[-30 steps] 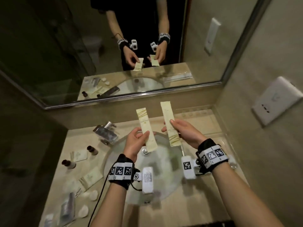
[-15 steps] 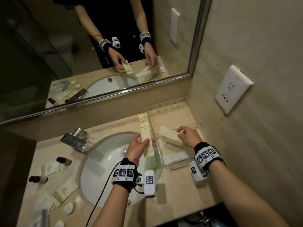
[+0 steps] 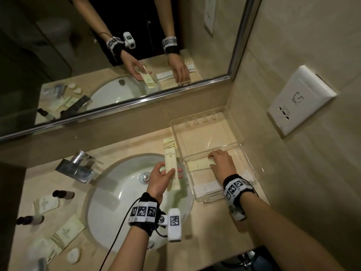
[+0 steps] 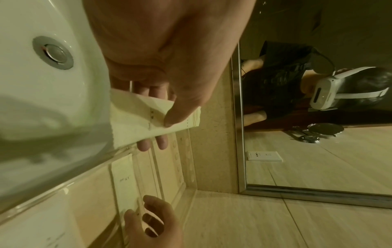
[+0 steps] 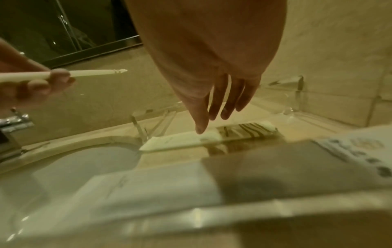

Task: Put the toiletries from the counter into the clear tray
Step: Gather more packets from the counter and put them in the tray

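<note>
The clear tray (image 3: 196, 119) stands on the counter in the right corner. A long cream packet (image 3: 197, 165) lies flat inside it, and the straight fingers of my right hand (image 3: 220, 161) rest on it; in the right wrist view the thumb tip (image 5: 199, 130) touches that packet (image 5: 180, 139). A white packet (image 3: 207, 187) lies in the tray's near part. My left hand (image 3: 166, 175) pinches a second long cream packet (image 3: 171, 159) between thumb (image 4: 178, 114) and fingers, over the sink's right rim beside the tray's left wall.
The white sink (image 3: 117, 202) and chrome faucet (image 3: 75, 167) fill the middle. On the left counter lie two dark-capped bottles (image 3: 63, 194), cream packets (image 3: 66, 231) and round soaps (image 3: 74, 255). A mirror runs behind. A wall socket (image 3: 300, 100) sits right of the tray.
My right hand has carried its packet down into the tray, laid it flat and straightened its fingers. My left hand has moved right toward the tray, still holding its packet.
</note>
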